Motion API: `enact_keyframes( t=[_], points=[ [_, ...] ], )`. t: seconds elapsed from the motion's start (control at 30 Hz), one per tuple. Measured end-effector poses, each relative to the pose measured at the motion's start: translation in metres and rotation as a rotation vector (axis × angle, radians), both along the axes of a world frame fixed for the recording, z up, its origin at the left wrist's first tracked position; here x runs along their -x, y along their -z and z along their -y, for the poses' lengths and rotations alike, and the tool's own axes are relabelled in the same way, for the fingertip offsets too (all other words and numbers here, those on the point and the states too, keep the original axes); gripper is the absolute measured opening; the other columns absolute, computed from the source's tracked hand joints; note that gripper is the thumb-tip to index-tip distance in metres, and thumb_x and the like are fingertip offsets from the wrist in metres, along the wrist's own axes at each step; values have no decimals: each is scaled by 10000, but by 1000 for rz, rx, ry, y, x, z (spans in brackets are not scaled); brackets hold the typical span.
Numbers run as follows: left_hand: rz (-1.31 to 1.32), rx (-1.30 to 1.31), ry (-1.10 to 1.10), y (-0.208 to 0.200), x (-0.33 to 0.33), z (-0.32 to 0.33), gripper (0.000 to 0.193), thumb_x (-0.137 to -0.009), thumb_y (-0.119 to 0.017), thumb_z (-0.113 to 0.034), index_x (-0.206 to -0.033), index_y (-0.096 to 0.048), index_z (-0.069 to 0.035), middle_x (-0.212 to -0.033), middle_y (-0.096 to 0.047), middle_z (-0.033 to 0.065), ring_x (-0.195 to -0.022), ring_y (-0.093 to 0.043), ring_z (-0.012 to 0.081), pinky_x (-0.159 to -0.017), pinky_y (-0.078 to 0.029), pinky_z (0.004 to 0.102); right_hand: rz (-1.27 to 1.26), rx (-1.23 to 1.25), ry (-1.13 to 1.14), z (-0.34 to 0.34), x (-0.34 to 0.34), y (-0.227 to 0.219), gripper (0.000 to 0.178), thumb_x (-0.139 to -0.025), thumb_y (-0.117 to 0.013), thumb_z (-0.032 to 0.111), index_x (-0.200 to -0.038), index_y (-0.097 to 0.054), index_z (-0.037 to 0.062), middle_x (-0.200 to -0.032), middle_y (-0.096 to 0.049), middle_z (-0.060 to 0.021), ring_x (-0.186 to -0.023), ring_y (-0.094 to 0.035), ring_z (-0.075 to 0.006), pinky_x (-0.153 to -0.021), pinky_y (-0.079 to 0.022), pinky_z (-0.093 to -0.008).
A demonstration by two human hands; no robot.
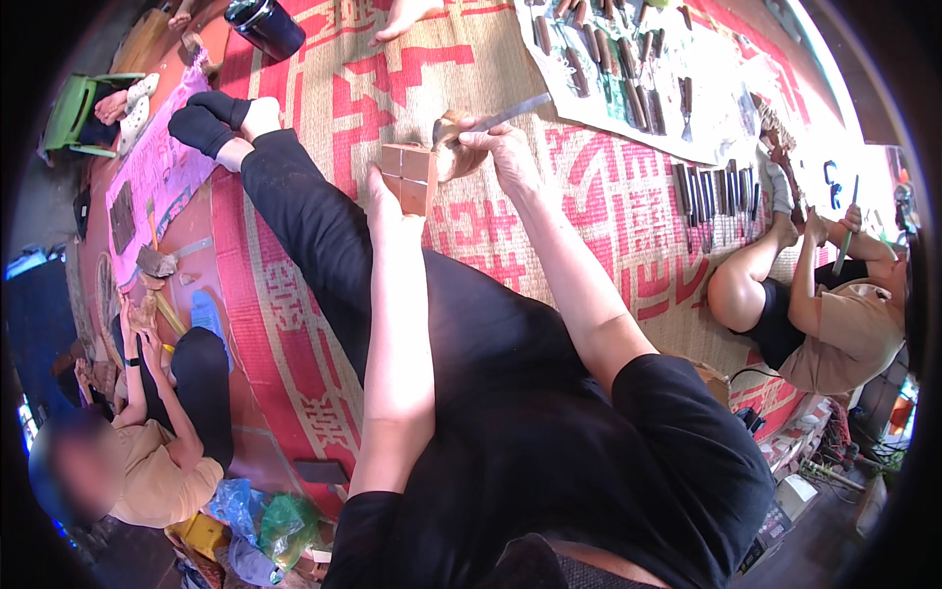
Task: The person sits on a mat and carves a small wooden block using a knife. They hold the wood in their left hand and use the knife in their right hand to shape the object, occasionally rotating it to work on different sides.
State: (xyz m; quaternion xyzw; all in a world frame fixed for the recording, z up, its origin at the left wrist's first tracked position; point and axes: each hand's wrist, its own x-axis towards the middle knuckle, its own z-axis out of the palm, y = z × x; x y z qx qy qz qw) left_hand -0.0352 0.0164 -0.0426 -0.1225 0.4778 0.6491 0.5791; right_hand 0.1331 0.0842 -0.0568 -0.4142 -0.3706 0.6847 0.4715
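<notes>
My left hand (393,211) is closed round the base of a carved wooden piece (405,169). Its flat, square underside, crossed by pale lines, faces up toward me. A rounded, lighter brown carved part (451,147) extends from the base to the right. My right hand (509,157) grips a long, flat, grey metal tool (525,110) beside that rounded part. One end of this tool points up and right; its other end lies at the carving, and the exact contact is hidden by my fingers. Both forearms reach over my dark trousers.
A red and straw mat (549,236) lies beneath me. Several wood-handled carving tools (638,74) cover a pale sheet; a row of chisels (716,191) lies nearby. Co-workers sit at left (162,442) and right (844,324). A dark cup (265,27) stands far left.
</notes>
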Motion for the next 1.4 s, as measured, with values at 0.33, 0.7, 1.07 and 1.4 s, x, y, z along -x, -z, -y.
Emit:
enact_keyframes(
  t=[0.33,0.7,1.07,1.4],
  points=[
    [-42,28,-12,-3,-1,2,425,-924,-439,-450,-1162,-507,-105,-1055,-599,70,-897,-616,230,-694,-544,384,-20,33,34,7,5,-10,196,-718,-669,2,-914,-660,-13,-816,-666,-82,-807,-597,-139,-866,-395,-295],
    [-105,34,18,0,-1,1,412,-937,-418,-435,-1160,-506,-99,-1061,-596,67,-908,-615,229,-686,-545,386,-102,1,11,4,2,-2,170,-729,-675,16,-896,-663,-6,-788,-658,-83,-750,-600,-134,-785,-424,-251],
    [-106,32,7,-8,-5,2,431,-933,-432,-433,-1181,-494,-86,-1095,-591,69,-938,-608,227,-726,-538,385,-52,44,39,4,0,-5,197,-710,-691,44,-890,-660,-27,-768,-659,-88,-780,-597,-130,-781,-418,-258],
    [-157,60,21,-13,-7,4,491,-918,-462,-439,-1240,-451,-68,-1182,-544,88,-1008,-574,219,-794,-507,365,-51,26,44,6,4,-20,172,-697,-684,23,-867,-662,4,-757,-656,-69,-744,-608,-152,-802,-428,-288]
  ],
)
